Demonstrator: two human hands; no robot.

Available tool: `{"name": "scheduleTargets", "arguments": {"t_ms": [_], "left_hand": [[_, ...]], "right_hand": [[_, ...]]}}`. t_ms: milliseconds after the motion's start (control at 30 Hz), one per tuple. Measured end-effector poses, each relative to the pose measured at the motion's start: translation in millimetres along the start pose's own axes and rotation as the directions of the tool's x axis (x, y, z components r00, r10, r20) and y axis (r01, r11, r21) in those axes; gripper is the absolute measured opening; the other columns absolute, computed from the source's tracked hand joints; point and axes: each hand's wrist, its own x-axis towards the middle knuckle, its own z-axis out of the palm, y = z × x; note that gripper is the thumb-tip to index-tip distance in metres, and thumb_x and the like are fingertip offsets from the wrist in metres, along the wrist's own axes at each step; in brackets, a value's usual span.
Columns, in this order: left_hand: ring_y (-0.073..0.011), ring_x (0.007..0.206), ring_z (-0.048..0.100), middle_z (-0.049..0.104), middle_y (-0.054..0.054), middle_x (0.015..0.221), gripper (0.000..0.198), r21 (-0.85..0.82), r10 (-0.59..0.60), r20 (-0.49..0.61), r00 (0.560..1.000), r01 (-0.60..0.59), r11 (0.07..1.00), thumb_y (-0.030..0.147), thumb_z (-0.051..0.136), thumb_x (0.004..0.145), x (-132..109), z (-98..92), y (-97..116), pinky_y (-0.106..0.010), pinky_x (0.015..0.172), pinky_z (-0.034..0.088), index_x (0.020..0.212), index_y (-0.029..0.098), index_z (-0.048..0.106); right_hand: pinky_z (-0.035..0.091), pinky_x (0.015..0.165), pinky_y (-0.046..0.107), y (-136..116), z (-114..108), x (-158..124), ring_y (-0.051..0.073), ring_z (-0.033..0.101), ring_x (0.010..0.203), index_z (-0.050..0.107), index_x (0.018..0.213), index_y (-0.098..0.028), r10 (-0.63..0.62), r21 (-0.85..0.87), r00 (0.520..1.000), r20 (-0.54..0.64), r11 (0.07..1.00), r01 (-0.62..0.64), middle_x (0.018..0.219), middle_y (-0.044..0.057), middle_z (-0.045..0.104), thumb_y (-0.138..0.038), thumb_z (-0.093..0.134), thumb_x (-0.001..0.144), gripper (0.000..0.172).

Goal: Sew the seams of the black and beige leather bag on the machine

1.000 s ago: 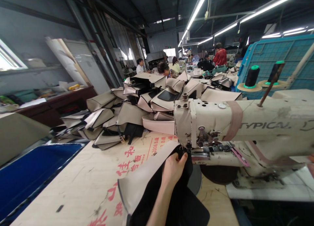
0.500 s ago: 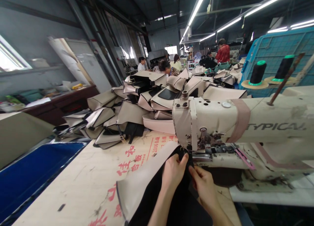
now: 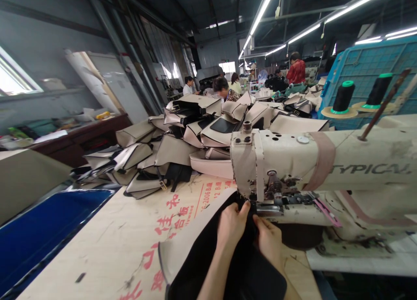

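Observation:
A cream bag piece with a black inner side (image 3: 198, 258) lies across the plywood and runs up under the head of a sewing machine (image 3: 286, 156). With thumb and fingers pressed together, my left hand (image 3: 230, 226) grips its black edge close to the needle area. Just right of it, my right hand (image 3: 269, 239) pinches the same black material, some of its fingers hidden behind the fabric. The needle itself is too small to make out. A black flap of the piece hangs below my right hand.
Many cream and black bags (image 3: 174, 150) are heaped behind the machine. A blue-lined bin (image 3: 58, 235) stands at the left of the plywood table (image 3: 114, 243). Black thread spools (image 3: 343, 98) sit by a blue crate (image 3: 368, 65). A pair of pink tweezers (image 3: 327, 211) rests on the machine. Several people work farther back.
The bag piece and both hands have shifted slightly, with the black flap swinging right and covering more of my right wrist. Both hands keep their hold. A person in the background has raised their head a little.

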Motion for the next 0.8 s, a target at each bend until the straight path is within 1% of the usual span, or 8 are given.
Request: {"name": "scheduleTargets", "arguments": {"t_ms": [233,300,333,400,433,500,633,800], "left_hand": [[-0.0121,0.046,0.042,0.042,0.002,0.048,0.045,0.097,0.034,-0.001,0.999,-0.033,0.995,0.052,0.042,0.083,-6.8,-7.6,4.1,-0.023,0.046,0.022,0.054,0.017,0.041],[-0.0151,0.055,0.049,0.05,0.0,0.06,0.037,0.165,0.107,-0.054,0.993,-0.097,0.981,0.051,0.047,0.082,-15.2,-15.3,7.2,-0.024,0.048,0.026,0.066,0.017,0.048],[-0.0168,0.063,0.052,0.054,-0.002,0.07,0.031,0.201,0.187,-0.082,0.979,-0.167,0.965,0.047,0.049,0.083,-19.2,-19.2,8.4,-0.024,0.051,0.03,0.074,0.017,0.051],[-0.0185,0.081,0.054,0.056,-0.004,0.09,0.016,0.27,0.407,-0.072,0.911,-0.375,0.887,0.033,0.047,0.087,-24.9,-25.5,9.5,-0.026,0.063,0.039,0.092,0.018,0.052],[-0.0183,0.088,0.053,0.055,-0.003,0.097,0.014,0.289,0.508,-0.03,0.861,-0.479,0.829,0.025,0.044,0.089,-26.1,-27.6,9.4,-0.026,0.07,0.042,0.098,0.019,0.052],[-0.0179,0.093,0.051,0.055,-0.003,0.1,0.019,0.312,0.625,0.099,0.775,-0.62,0.72,0.018,0.041,0.09,-25.4,-29.6,8.3,-0.028,0.08,0.043,0.103,0.021,0.054],[-0.0199,0.092,0.053,0.056,-0.006,0.099,0.02,0.419,0.648,0.304,0.698,-0.709,0.567,0.017,0.045,0.088,-18.9,-29.8,9.3,-0.03,0.083,0.046,0.105,0.014,0.055],[-0.0234,0.092,0.055,0.057,-0.009,0.099,0.021,0.56,0.594,0.464,0.657,-0.737,0.378,0.007,0.041,0.085,-13.3,-34.4,23.4,-0.035,0.08,0.05,0.099,0.009,0.056]], "right_hand": [[0.034,0.055,0.022,-1.4,1.4,-0.6,0.014,0.046,0.063,0.063,0.06,-0.011,0.021,0.036,1.0,-0.017,0.999,-0.021,0.054,0.002,0.053,-0.048,0.064,0.06,0.036],[0.032,0.051,0.021,0.5,1.7,-0.7,0.012,0.043,0.058,0.06,0.058,-0.012,0.03,0.057,1.0,-0.005,0.998,-0.03,0.051,0.0,0.049,-0.048,0.065,0.06,0.037],[0.03,0.049,0.021,1.6,1.9,-0.9,0.011,0.041,0.054,0.06,0.059,-0.012,0.038,0.071,0.999,0.005,0.997,-0.039,0.05,-0.001,0.047,-0.049,0.065,0.06,0.038],[0.026,0.044,0.021,3.4,2.1,-1.6,0.008,0.034,0.045,0.059,0.063,-0.012,0.057,0.098,0.998,0.038,0.993,-0.061,0.046,-0.004,0.041,-0.051,0.064,0.061,0.04],[0.023,0.042,0.02,3.8,1.9,-2.1,0.007,0.031,0.042,0.058,0.064,-0.012,0.063,0.109,0.996,0.061,0.992,-0.07,0.044,-0.005,0.038,-0.052,0.063,0.062,0.041],[0.021,0.04,0.02,3.1,1.2,-3.0,0.006,0.029,0.038,0.056,0.064,-0.012,0.06,0.118,0.992,0.108,0.99,-0.073,0.041,-0.006,0.035,-0.052,0.061,0.064,0.04],[0.021,0.039,0.02,-2.2,1.7,-1.8,0.007,0.031,0.037,0.054,0.062,-0.013,0.036,0.105,0.991,0.126,0.993,-0.05,0.041,-0.006,0.036,-0.048,0.059,0.066,0.036],[0.024,0.042,0.018,-6.4,8.7,3.1,0.006,0.032,0.045,0.057,0.061,-0.011,-0.008,0.105,0.998,0.057,0.994,0.002,0.046,-0.004,0.04,-0.045,0.058,0.066,0.035]]}}
